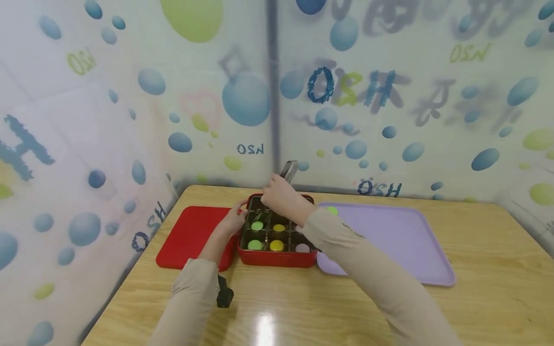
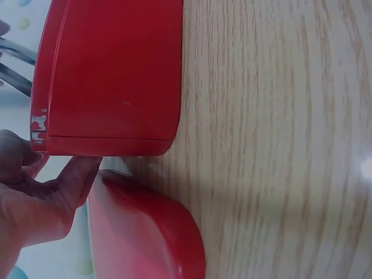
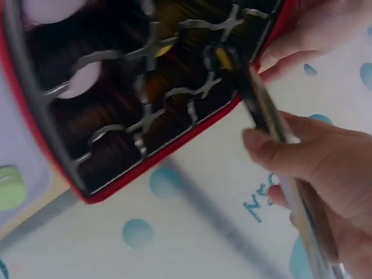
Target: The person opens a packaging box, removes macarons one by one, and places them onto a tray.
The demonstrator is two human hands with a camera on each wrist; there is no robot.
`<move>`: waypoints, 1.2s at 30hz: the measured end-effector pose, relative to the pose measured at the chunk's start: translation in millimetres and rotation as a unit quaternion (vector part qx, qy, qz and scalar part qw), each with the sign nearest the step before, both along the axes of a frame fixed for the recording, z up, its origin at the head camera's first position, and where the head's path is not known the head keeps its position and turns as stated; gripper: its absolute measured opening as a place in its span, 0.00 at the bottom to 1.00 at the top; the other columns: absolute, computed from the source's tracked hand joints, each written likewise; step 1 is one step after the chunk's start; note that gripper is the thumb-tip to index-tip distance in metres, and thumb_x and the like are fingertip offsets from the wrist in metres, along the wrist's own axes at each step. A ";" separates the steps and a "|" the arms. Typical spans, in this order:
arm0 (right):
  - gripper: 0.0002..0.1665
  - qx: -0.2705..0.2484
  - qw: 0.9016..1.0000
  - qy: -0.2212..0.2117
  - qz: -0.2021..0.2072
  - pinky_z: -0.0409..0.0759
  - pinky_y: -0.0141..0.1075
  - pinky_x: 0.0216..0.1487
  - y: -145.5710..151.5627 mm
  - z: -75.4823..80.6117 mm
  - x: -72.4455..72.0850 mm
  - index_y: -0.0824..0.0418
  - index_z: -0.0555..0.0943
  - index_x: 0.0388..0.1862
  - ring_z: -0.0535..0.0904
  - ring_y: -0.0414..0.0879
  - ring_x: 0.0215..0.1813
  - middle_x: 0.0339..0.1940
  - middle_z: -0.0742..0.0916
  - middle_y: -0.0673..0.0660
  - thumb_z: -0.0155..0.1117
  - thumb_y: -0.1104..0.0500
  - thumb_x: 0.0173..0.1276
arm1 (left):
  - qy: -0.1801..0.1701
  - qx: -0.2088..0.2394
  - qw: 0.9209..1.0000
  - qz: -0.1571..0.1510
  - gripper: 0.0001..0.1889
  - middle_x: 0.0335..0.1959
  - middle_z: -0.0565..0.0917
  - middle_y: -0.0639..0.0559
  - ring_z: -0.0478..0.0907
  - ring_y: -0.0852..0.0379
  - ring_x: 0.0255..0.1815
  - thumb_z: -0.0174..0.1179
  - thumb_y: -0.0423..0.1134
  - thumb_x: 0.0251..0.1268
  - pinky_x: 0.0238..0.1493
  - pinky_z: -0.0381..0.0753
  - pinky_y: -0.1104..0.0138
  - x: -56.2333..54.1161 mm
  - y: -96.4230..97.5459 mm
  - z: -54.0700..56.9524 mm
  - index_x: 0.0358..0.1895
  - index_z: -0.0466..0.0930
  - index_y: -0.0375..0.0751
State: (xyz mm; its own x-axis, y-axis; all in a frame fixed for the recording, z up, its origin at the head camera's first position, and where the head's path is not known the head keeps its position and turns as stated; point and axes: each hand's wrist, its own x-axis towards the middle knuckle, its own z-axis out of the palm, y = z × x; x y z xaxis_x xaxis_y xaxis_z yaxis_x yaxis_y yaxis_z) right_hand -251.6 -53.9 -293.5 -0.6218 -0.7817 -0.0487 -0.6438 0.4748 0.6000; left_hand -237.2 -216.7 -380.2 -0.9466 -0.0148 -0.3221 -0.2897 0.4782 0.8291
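So the red box (image 1: 277,259) is sitting on the wooden surface (image 1: 484,250), split into little compartments by a divider. Near row has green (image 1: 255,245), yellow (image 1: 277,245) and pale purple discs (image 1: 302,248), with another green and yellow just behind.

Of the two hands, the left one (image 1: 231,223) is loosely open, fingers up against the box's left side near the rim. The right one (image 1: 281,194) is wrapped round metal tongs (image 1: 289,170), tips down inside the box toward its left side. Can't tell if they've got anything between them tbh. Flat red lid-looking piece (image 1: 195,235) just left of the box, lilac tray (image 1: 389,230) on the right with a green disc (image 1: 332,210) near its far left corner.
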 end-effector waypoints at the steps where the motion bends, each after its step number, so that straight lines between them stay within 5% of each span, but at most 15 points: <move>1: 0.09 -0.003 1.000 -0.003 0.002 0.68 0.36 0.52 3.3 -0.4 0.1 0.42 0.83 0.39 0.77 0.44 0.46 0.43 0.85 0.44 0.60 0.54 0.64 | -0.002 -0.005 1.000 0.002 0.24 0.59 0.67 0.35 0.72 0.47 0.50 0.33 0.37 0.75 0.50 0.75 0.57 0.2 0.9 -0.4 0.72 0.46 0.44; 14: 0.21 -0.078 0.997 0.000 0.024 0.72 0.36 0.46 46.7 10.5 -2.5 0.38 0.80 0.50 0.79 0.46 0.42 0.43 0.85 0.45 0.60 0.61 0.63 | 0.007 -0.034 0.999 -0.014 0.24 0.62 0.62 0.32 0.68 0.44 0.53 0.32 0.37 0.75 0.53 0.70 0.55 -3.0 1.7 -2.5 0.71 0.46 0.44; 21: 0.14 -0.136 0.989 0.037 0.042 0.64 0.33 0.34 73.1 17.4 -3.5 0.45 0.84 0.44 0.75 0.45 0.31 0.35 0.85 0.47 0.65 0.58 0.59 | 0.004 -0.016 1.000 -0.008 0.24 0.56 0.66 0.33 0.74 0.47 0.47 0.32 0.37 0.75 0.47 0.75 0.58 -1.2 3.9 -1.8 0.71 0.46 0.43; 29: 0.24 -0.127 0.992 0.006 -0.012 0.70 0.36 0.38 107.7 27.4 -3.8 0.42 0.78 0.53 0.76 0.48 0.35 0.39 0.84 0.50 0.68 0.57 0.56 | 0.002 -0.011 1.000 -0.008 0.24 0.56 0.68 0.31 0.73 0.42 0.51 0.32 0.37 0.75 0.51 0.75 0.55 0.0 4.1 -0.2 0.72 0.45 0.43; 36: 0.24 -0.129 0.991 -0.015 -0.045 0.72 0.38 0.39 142.1 24.7 -6.5 0.45 0.78 0.53 0.76 0.50 0.36 0.40 0.84 0.52 0.67 0.58 0.57 | 0.006 -0.017 1.000 -0.007 0.24 0.55 0.69 0.33 0.75 0.45 0.50 0.33 0.41 0.75 0.52 0.75 0.56 -0.2 1.5 0.5 0.71 0.46 0.44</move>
